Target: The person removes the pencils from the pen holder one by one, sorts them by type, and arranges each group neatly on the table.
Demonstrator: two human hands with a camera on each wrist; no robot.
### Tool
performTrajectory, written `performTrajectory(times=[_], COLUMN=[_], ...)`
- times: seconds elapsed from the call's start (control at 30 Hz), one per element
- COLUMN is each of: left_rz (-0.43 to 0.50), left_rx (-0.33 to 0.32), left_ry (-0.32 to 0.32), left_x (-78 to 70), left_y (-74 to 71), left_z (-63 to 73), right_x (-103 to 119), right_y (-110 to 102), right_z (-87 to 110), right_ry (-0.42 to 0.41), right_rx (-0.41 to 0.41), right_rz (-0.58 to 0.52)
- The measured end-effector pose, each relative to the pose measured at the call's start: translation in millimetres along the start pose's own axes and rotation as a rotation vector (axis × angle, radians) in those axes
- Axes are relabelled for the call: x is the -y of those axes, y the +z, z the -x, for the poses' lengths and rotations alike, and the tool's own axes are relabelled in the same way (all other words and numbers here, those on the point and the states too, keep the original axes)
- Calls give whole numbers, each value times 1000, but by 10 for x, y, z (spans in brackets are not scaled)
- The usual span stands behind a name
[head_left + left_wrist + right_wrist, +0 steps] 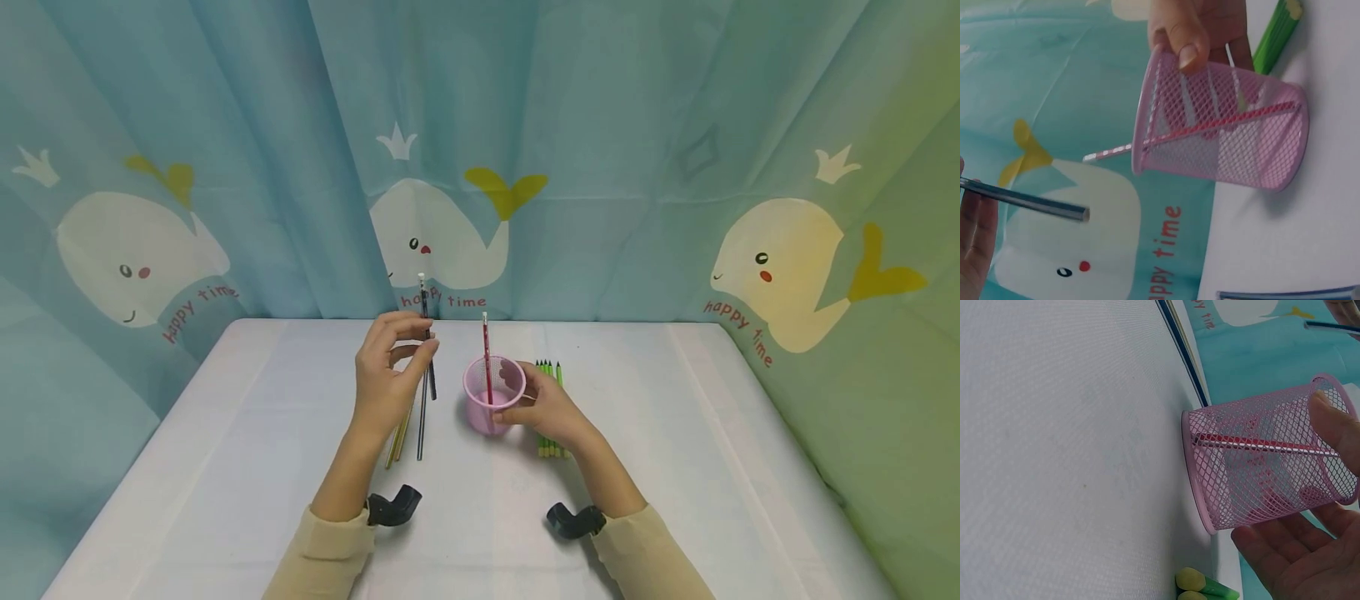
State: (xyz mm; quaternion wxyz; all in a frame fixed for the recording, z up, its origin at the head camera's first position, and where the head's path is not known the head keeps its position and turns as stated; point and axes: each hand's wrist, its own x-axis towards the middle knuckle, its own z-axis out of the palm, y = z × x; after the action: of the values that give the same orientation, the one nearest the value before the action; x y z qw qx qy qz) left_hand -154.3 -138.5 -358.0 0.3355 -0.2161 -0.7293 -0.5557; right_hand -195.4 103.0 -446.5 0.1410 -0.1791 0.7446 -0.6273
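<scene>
Between thumb and fingers, my left hand (pixel 386 371) pinches a dark pencil (pixel 424 302), nearly upright with its white end on top. In the left wrist view the lower end of that dark pencil (pixel 1029 199) hangs free, outside the cup. My right hand (pixel 555 415) grips a pink mesh pencil cup (pixel 476 413) around its right side, thumb near the rim. One red patterned pencil (pixel 487 358) leans inside the cup, its white end above the rim. Whether the cup's base touches the table I cannot tell.
Below the left hand, another dark pencil (pixel 422 433) and gold pencils (pixel 401 439) lie on the white table (pixel 675 467). Several green pencils (pixel 542 450) lie side by side, partly behind the right hand. A blue whale-print curtain (pixel 622 250) hangs along the table's back edge.
</scene>
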Motion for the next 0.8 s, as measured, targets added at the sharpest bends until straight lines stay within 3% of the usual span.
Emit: performTrajectory(times=[0.13, 0.3, 0.43, 0.8], left_rz=[-50, -136, -195, -400], left_rx=[-27, -2, 24, 70], left_ry=[52, 78, 26, -116], left_x=[-99, 127, 309, 403], left_y=[-52, -155, -266, -448], left_z=[-48, -50, -39, -34], right_x=[10, 19, 23, 28], right_y=[-4, -9, -10, -5], right_z=[7, 14, 16, 17], right_ry=[5, 9, 11, 8], right_rx=[3, -3, -4, -5], right_rz=[1, 24, 24, 12])
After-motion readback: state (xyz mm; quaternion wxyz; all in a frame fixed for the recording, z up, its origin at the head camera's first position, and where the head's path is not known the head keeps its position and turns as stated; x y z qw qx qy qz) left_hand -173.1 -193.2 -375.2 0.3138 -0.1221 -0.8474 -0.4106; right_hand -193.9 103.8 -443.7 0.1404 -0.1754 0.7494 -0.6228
